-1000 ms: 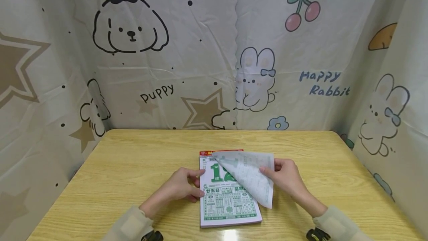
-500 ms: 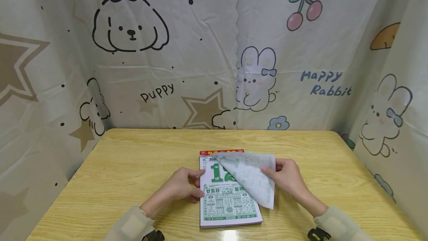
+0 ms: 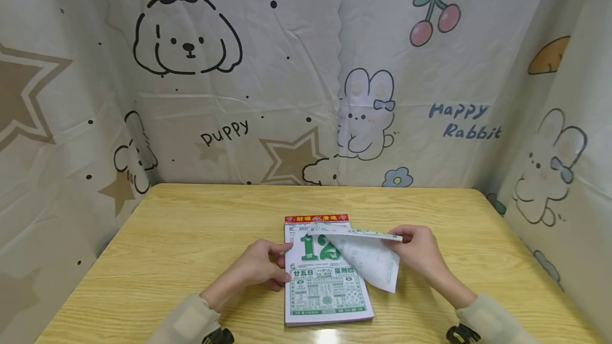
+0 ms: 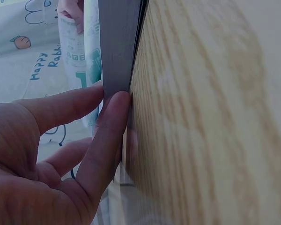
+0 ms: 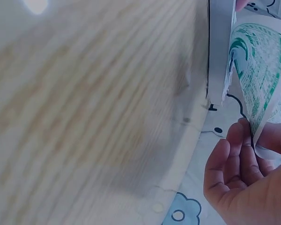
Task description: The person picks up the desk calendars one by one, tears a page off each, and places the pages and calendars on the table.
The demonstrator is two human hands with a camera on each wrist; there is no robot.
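A thick tear-off calendar [image 3: 330,293] lies flat on the table, with a red header strip and a green "12" on its top full sheet. Against its left edge rest fingertips of my left hand [image 3: 260,261]; in the left wrist view, the fingers [image 4: 114,117] touch the grey side of the pad [image 4: 116,47]. A thin calendar page [image 3: 370,259] is lifted and folded toward the upper right, still joined near the header. My right hand [image 3: 418,248] pinches that page's outer edge between thumb and fingers, seen also at the curling page [image 5: 260,70] in the right wrist view.
The wooden table [image 3: 191,227] reaches back to a patterned fabric curtain [image 3: 287,84] with puppy and rabbit drawings, which also hangs at both sides. Dark wrist devices [image 3: 461,333] show at the bottom edge.
My right hand has moved slightly right, drawing the page along. The page's upper edge has folded down, uncovering more of the header and the "12". My left hand stays put.
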